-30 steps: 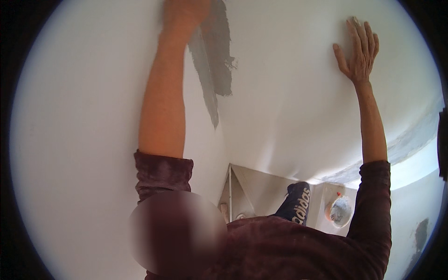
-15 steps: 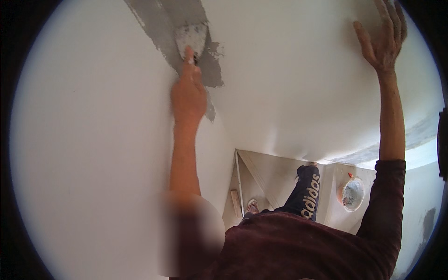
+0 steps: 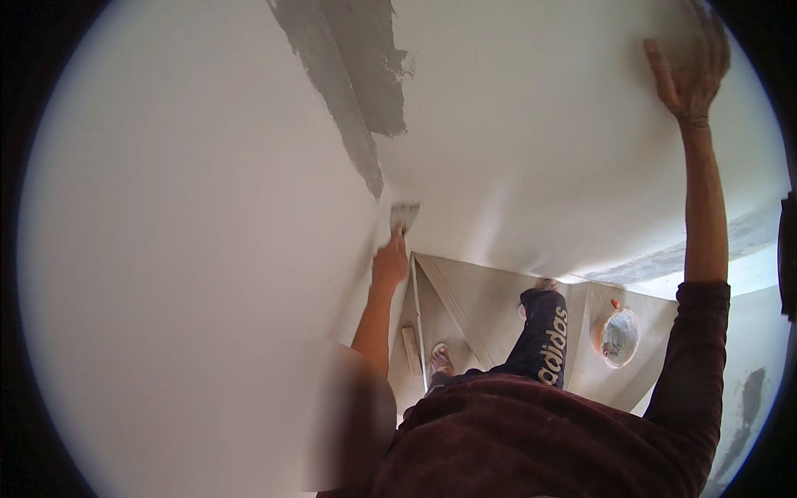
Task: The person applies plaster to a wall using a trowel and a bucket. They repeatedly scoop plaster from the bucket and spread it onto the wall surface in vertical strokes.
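My left hand (image 3: 390, 261) grips a putty knife (image 3: 404, 212), its blade against the white wall beside the inner corner. Above it, a rough grey patch of plaster (image 3: 374, 83) runs along that corner. My right hand (image 3: 685, 62) is raised at the upper right, fingers apart and flattened against the white wall (image 3: 531, 116), somewhat blurred.
Below me are a dusty grey floor (image 3: 457, 290), a short wooden piece (image 3: 411, 349), my sandalled foot (image 3: 441, 357) and trouser leg (image 3: 531, 349). An orange bucket (image 3: 599, 336) with grey paste inside stands to the right. Another grey patch (image 3: 747, 407) marks the far right wall.
My left hand has moved down the corner from the top of the view with the putty knife, below the grey patch. My right hand has shifted right and slightly up.
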The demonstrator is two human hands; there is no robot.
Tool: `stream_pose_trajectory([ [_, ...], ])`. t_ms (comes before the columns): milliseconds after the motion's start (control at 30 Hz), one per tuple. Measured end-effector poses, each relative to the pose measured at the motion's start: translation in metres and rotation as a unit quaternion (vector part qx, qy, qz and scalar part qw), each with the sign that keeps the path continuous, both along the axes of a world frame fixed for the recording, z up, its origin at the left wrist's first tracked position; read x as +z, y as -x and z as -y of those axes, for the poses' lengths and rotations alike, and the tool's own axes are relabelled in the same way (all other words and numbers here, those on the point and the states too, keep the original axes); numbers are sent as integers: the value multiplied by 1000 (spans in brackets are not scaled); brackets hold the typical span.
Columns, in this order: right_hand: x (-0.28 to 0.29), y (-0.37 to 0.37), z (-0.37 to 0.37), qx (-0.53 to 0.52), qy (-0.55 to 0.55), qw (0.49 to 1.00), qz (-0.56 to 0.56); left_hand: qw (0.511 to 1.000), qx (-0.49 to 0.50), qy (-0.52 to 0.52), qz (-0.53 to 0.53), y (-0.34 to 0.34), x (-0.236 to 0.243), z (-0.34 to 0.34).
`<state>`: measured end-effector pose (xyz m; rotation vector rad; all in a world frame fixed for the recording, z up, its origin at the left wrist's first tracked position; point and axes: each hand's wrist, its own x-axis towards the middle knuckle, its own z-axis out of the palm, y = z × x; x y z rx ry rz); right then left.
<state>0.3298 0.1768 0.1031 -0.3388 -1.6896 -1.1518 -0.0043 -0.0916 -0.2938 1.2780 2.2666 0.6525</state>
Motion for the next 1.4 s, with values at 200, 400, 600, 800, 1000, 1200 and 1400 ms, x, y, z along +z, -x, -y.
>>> stream_pose_trajectory([
  [200, -115, 29, 35, 79, 235, 969, 8, 900, 61, -73, 426, -45, 57, 28],
  [400, -211, 114, 165, 344, 795, 493, -74, 725, -85, -302, 613, -67, 197, -12],
  [600, -117, 145, 225, 359, 845, 393, -52, 845, -135, -366, 365, -66, 220, -2],
  [800, 15, 156, 153, 246, 583, 774, -37, 815, -120, -548, -146, -77, 295, 85],
  [1000, 222, 177, 103, 213, 313, 926, 10, 526, 372, -603, -470, -23, 234, 257],
  [1200, 243, 223, 71, 170, 324, 931, 6, 535, 310, -428, -659, -13, 230, 264],
  [1400, 229, 236, 55, 188, 297, 936, -5, 530, 296, -396, -689, -19, 238, 262],
])
